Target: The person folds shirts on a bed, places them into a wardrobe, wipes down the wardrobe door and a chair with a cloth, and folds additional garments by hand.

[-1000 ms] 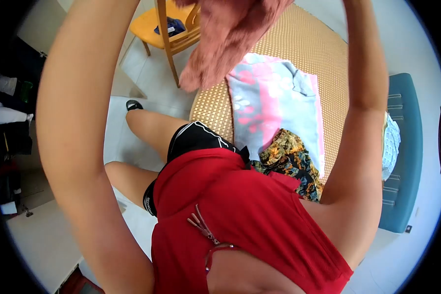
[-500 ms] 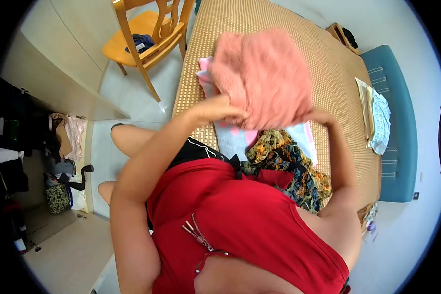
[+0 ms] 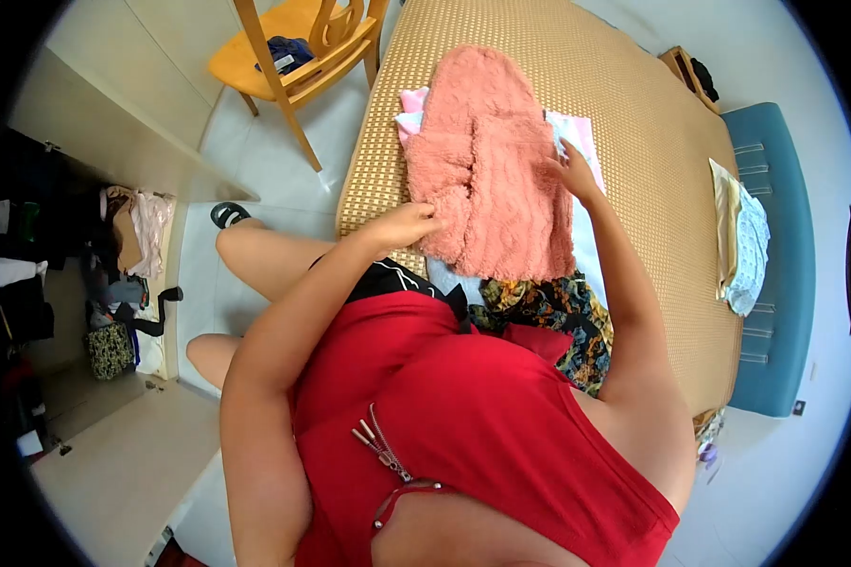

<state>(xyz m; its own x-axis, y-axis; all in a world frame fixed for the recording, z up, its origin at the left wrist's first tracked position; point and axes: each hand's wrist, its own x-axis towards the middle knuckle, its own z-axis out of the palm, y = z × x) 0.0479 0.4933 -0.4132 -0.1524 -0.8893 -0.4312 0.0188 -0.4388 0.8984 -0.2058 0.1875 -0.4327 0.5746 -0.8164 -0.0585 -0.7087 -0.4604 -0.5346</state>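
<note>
A fluffy pink garment (image 3: 496, 180) lies spread on the woven mat of the bed (image 3: 633, 113). At its lower left edge my left hand (image 3: 399, 228) rests with its fingers slightly apart. My right hand (image 3: 575, 174) is at the garment's right edge, fingers spread. Beneath the garment, a pink, white and grey cloth (image 3: 584, 222) shows at both sides. A dark cloth with a yellow floral pattern (image 3: 577, 326) lies between the pink garment and my body.
A wooden chair (image 3: 298, 57) with a dark blue item (image 3: 286, 55) on it stands at the upper left. Lower left is an open cupboard with clothes (image 3: 142, 236). Folded light cloths (image 3: 745, 241) lie by the blue headboard (image 3: 771, 274).
The pink garment was held up in my raised hands; it has come down and now lies spread on the bed. Both hands have lowered to its sides and loosened.
</note>
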